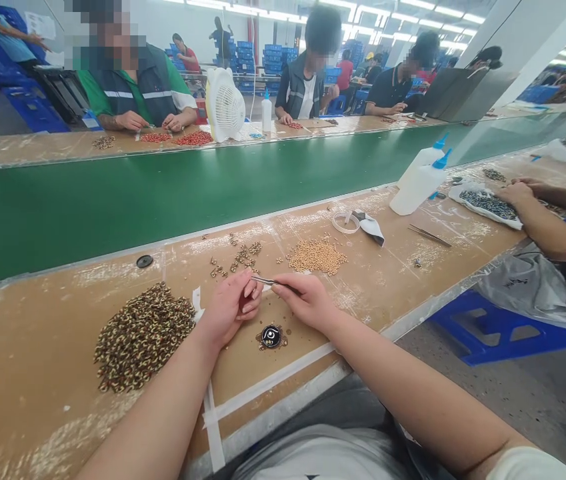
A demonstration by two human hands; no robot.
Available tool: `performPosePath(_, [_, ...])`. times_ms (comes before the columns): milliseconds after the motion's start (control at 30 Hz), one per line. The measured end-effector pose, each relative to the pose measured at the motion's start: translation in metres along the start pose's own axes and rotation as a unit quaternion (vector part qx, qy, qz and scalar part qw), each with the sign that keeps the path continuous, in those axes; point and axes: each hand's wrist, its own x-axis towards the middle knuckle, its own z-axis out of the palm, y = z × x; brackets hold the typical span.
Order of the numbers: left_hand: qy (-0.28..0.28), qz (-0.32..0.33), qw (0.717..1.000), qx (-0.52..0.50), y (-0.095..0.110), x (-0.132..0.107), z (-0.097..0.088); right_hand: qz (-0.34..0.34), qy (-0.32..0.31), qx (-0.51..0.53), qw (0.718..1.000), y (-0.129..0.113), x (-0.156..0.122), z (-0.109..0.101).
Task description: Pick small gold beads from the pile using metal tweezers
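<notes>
My right hand [307, 301] grips a pair of dark tweezers [283, 285] whose tips point left. Those tips reach the fingertips of my left hand [230, 303], which is closed in a pinch; whatever is between its fingers is too small to make out. Just below both hands, a small black round dish [271, 336] with shiny liquid sits in a brown stain on the table. Left of my left hand spreads a big heap of small brown, cream and green pieces [145, 337]. Beyond my hands lie a pile of tan beads [317, 256] and scattered small brownish pieces [243, 259].
A black disc [144, 261] lies near the green conveyor belt [163, 193]. Right of the beads are a clear ring [345, 223], white squeeze bottles [419, 189] with blue tips and other tweezers [429, 235]. A co-worker's hands [520, 191] are at the right; other people sit across the belt.
</notes>
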Motion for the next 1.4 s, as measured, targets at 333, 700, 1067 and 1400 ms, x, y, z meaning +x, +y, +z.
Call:
performPosePath(333, [0.000,0.013,1.000,0.023,-0.0006,0.0010,-0.0003,0.004,-0.008,0.019,1.000,0.0015,0.0011,-0.0001])
performPosePath(700, [0.026,0.006,0.999,0.021,-0.0013,0.0016,0.0029,0.034,-0.020,0.046,0.998,0.0017,0.0021,-0.0016])
performPosePath(1067, [0.052,0.020,0.998,0.033,-0.0077,0.0050,0.0010,0.071,-0.029,0.042,0.996,0.0044,0.0030,-0.0011])
performPosePath(1400, [0.062,0.025,0.997,0.032,-0.0087,0.0059,0.0005,0.082,-0.035,0.055,0.994,0.0067,0.0050,-0.0005])
